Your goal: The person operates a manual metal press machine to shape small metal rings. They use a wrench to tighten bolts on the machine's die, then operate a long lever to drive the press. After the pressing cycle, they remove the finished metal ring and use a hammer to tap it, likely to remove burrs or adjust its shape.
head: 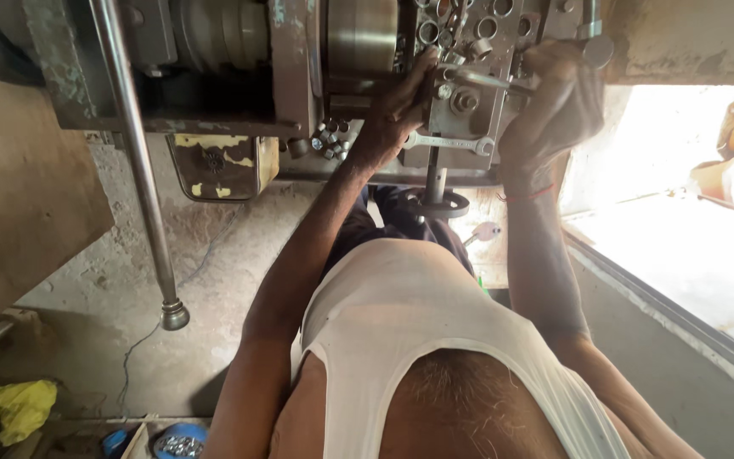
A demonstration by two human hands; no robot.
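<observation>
Right hand (pixel 554 106) is clenched on a metal lever handle (pixel 490 81), while left hand (pixel 397 110) rests with fingers spread against the lathe fixture (pixel 460 102) beside it.

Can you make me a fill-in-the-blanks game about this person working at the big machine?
1. A spanner lies on the machine between the two ____.
2. The crumpled cloth on the floor is coloured ____.
3. The right hand has its grip on a metal ____ on the machine.
4. The left hand rests beside a pile of small metal ____.

Missing words: hands; yellow; handle; rings
</observation>
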